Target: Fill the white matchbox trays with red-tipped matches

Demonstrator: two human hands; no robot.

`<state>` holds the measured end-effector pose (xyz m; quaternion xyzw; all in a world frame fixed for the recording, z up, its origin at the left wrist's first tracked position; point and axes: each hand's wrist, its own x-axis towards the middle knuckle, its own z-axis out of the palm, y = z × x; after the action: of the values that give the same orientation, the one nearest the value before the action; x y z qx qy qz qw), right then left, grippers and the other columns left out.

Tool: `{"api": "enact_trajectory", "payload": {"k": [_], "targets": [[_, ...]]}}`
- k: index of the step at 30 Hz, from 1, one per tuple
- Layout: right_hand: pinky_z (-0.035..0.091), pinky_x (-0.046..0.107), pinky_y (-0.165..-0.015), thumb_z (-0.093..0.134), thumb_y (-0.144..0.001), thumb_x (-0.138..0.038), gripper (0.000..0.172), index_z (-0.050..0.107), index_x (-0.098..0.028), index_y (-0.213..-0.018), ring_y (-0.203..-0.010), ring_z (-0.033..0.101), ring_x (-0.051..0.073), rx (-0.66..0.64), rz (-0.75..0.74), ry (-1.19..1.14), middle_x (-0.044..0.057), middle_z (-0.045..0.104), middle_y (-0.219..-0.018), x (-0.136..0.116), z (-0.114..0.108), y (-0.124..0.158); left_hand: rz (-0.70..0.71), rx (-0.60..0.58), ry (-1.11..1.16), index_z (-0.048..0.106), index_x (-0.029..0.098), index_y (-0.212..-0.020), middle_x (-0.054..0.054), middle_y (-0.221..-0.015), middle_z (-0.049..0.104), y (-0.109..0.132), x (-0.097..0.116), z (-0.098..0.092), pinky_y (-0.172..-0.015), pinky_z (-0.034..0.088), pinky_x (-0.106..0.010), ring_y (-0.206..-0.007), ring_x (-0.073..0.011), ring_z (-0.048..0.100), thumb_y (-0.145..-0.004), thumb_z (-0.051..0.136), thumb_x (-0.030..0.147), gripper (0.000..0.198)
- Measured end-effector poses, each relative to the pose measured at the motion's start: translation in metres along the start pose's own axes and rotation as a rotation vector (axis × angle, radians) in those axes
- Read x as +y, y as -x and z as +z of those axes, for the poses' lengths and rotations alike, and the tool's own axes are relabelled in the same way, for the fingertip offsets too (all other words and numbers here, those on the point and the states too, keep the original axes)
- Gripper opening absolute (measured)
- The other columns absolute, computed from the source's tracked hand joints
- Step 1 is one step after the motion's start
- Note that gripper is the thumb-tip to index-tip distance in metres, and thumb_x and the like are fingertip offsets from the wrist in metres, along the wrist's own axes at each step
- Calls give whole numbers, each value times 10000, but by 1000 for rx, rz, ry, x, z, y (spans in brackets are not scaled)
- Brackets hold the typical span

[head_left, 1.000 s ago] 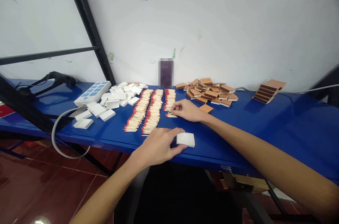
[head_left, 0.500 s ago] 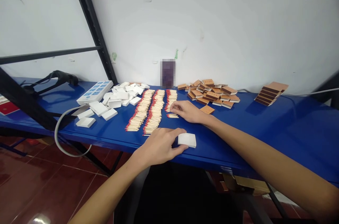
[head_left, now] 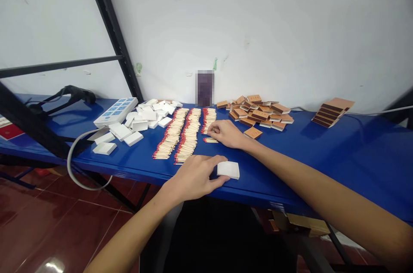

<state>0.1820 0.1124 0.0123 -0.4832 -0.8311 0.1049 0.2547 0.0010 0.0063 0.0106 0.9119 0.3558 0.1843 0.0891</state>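
Right hand (head_left: 226, 133) is easing a touch toward 12 off the loose matches (head_left: 211, 140), nearing the short match row (head_left: 210, 116); can't tell if it's pinching any. Left hand (head_left: 195, 178) is gripping a white tray (head_left: 228, 170) at its 3 o'clock.

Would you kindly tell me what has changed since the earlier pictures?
The bare right hand has shifted slightly: its fingertips moved away from the person, toward the short row of red-tipped wooden matches; whether it holds any is unclear. The bare left hand still grips the small white rectangular box. The rest looks unchanged.
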Motion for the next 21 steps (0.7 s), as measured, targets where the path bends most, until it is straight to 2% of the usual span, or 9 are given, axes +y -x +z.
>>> {"api": "enact_trajectory", "payload": {"k": [15,21], "targets": [[301,249,-568,584,-822,-281,179,716,-171,-771,-594,485,121,-8,42,-30,9,617,-656,-4,-1,2,3,-2,10,598,242,-1236,24,-700,608,0,0,0,-616,357,-262,-664,-173,596,-915,596,420,367],[325,250,-580,577,-811,-263,175,701,-148,-768,-556,468,111,-78,12,-92,-5,589,-602,-1,-8,2,5,7,35,593,254,-1249,22,-725,614,0,-1,1,-608,348,-254,-664,-168,588,-917,586,415,369]]}}
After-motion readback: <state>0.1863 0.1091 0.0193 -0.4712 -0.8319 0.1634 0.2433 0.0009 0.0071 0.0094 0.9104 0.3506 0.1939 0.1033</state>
